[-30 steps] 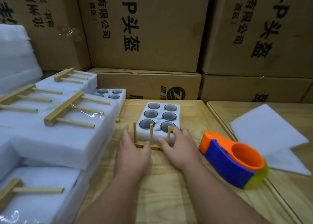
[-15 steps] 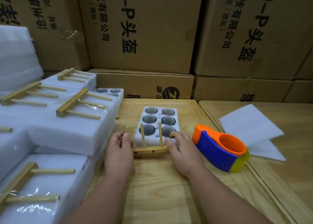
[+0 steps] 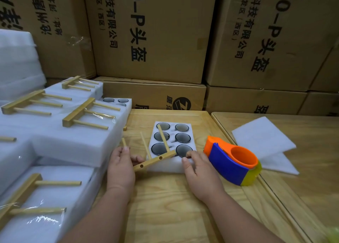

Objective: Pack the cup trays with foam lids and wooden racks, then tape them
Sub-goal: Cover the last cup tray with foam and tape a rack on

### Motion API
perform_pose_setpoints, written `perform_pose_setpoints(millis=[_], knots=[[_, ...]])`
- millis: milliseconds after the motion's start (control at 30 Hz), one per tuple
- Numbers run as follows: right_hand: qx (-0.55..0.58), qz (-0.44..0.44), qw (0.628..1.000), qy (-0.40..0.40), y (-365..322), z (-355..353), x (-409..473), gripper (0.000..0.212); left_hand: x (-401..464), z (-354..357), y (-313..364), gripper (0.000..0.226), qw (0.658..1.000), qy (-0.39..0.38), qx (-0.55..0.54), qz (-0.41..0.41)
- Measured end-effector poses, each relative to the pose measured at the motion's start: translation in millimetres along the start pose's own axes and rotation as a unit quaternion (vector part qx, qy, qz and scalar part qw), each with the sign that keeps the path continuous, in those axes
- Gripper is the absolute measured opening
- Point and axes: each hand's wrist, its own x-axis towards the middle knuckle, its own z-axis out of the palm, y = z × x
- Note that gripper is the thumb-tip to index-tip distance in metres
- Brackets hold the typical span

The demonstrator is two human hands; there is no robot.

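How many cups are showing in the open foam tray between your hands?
6, in two columns of three in the foam tray: left column far, middle, near; right column far, middle, near. None looks hidden.
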Motion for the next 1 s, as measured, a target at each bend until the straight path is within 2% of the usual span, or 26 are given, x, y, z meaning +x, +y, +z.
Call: perform_pose_setpoints(millis=[267,433,567,733,1000], knots=[[-0.036,0.01,0.999,-0.006,1,-9,-25,0.052,-4,2,5,0.026,0.999,0.029,-0.039,-0.002],[0.012,-0.003,0.999,0.032,1,-17,-44,0.037,-1,2,3,0.026,0.998,0.041,-0.045,-0.004],[0.068,-0.021,0.995,0.063,2,-27,-61,0.038,-2,4,4,0.028,0.999,0.037,-0.035,0.003],[0.102,-0.02,0.993,0.063,5,-32,-72,0.015,-6,2,3,0.027,0.997,0.051,0.028,0.053],[0.146,-0.004,0.986,0.076,4,-36,-70,0.021,-36,-3,10,0.015,0.994,0.062,0.008,0.087]])
